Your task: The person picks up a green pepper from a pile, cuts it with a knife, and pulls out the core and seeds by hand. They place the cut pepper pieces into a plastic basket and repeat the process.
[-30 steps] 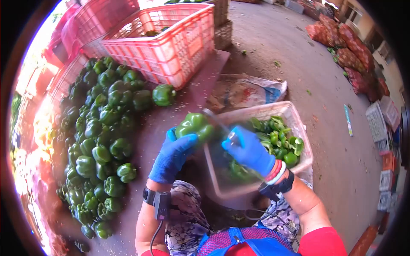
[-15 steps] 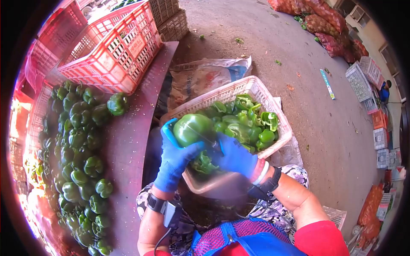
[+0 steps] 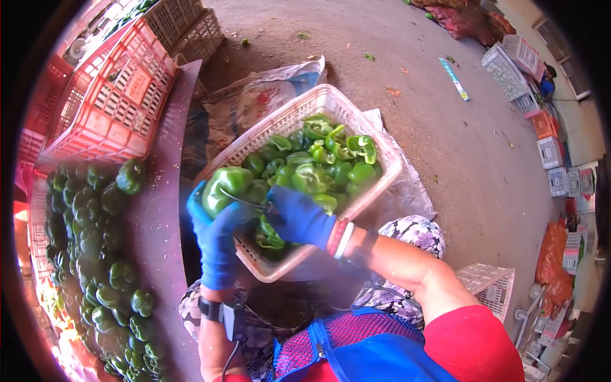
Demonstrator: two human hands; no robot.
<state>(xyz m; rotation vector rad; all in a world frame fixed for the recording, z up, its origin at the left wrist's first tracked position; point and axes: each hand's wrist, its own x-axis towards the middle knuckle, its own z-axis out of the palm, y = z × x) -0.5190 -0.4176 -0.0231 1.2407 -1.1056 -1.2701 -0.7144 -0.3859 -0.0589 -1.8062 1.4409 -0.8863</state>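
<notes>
Moved: knife (image 3: 245, 200) now cuts into pepper (image 3: 226, 183).
Grip: left hand (image 3: 216, 240) clasps pepper; right hand (image 3: 299, 218) is clenched on knife.
Done: basket (image 3: 384, 184) part-filled.
Left: pile (image 3: 95, 223) on counter (image 3: 159, 210).

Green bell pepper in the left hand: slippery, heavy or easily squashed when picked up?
Probably slick: the green bell pepper has glossy skin, though the gloved left hand grips it. Likely light for its size: cut pieces in the white basket look hollow. Fairly firm: it keeps its shape against the knife in the right hand.

Green pepper (image 3: 226, 186), left hand (image 3: 215, 239), right hand (image 3: 299, 216) with knife (image 3: 247, 201) now over basket (image 3: 388, 167) rim.
</notes>
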